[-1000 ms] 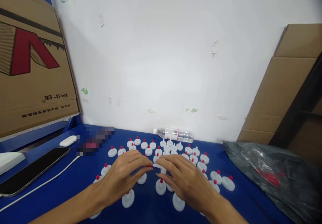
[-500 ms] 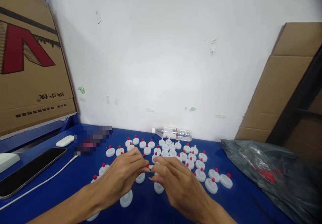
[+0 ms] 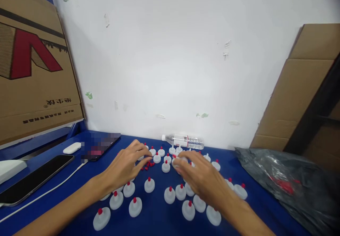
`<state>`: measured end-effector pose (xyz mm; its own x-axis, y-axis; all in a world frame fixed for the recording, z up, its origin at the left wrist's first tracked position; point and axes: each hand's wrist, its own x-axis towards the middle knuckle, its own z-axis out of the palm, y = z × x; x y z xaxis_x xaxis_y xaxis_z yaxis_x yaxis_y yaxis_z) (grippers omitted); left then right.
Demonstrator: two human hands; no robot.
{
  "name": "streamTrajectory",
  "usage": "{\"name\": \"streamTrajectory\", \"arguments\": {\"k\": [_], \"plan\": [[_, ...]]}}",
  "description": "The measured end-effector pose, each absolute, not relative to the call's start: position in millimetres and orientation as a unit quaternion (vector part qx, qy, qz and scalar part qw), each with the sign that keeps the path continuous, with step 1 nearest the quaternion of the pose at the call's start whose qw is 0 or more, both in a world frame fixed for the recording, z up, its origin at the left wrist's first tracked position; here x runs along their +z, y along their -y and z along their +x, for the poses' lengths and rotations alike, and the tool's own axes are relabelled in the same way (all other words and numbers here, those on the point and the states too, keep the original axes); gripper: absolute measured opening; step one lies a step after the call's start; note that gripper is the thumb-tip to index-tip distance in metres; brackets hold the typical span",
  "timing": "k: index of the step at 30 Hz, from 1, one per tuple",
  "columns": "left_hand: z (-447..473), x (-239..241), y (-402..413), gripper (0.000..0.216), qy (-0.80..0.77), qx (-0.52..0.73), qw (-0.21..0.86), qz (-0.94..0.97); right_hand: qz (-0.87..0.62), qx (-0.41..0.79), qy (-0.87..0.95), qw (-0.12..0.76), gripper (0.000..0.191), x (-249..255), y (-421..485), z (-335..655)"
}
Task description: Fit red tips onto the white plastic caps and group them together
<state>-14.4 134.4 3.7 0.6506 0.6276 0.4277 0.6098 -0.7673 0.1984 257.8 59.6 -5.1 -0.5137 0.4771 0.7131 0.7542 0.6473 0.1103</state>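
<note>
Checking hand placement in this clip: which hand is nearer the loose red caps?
Left. The left hand has its fingertips close by the caps; the right hand is farther off, to their right, among white pieces.

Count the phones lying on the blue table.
2: a black-screened rectangular phone at the left, and a dark, partly pixelated phone farther back, to its right. No others show.

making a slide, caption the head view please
Left hand by loose red pieces, right hand among white lids.
</note>
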Motion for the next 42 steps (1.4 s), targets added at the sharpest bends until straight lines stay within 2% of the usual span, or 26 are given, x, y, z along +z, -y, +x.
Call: {"name": "streamTrajectory", "arguments": {"k": [7,14,19,30,42], "plan": [[-24.0,-8.5,-150.7,0.025,-0.405,0.179,0.023,0.896,-0.526,-0.097,0.785,0.313,0.037,-8.5,-82.6,304.8],[-23.3,-13.9,-149.8,0.016,-0.437,0.144,0.038,0.887,-0.550,-0.018,0.795,0.255,0.048,-25.6,-90.1,320.1],[-23.5,-19.0,-150.0,0.017,-0.444,0.130,0.053,0.885,-0.556,0.022,0.800,0.224,0.052,-27.3,-88.1,318.6],[-22.2,-16.4,-157.2,0.021,-0.442,0.097,0.080,0.888,-0.553,0.008,0.800,0.233,0.052,-19.7,-86.4,315.3],[-16.0,-5.0,-143.5,0.021,-0.445,0.180,0.042,0.876,-0.550,0.011,0.806,0.219,0.056,-24.0,-87.3,314.4]]}}
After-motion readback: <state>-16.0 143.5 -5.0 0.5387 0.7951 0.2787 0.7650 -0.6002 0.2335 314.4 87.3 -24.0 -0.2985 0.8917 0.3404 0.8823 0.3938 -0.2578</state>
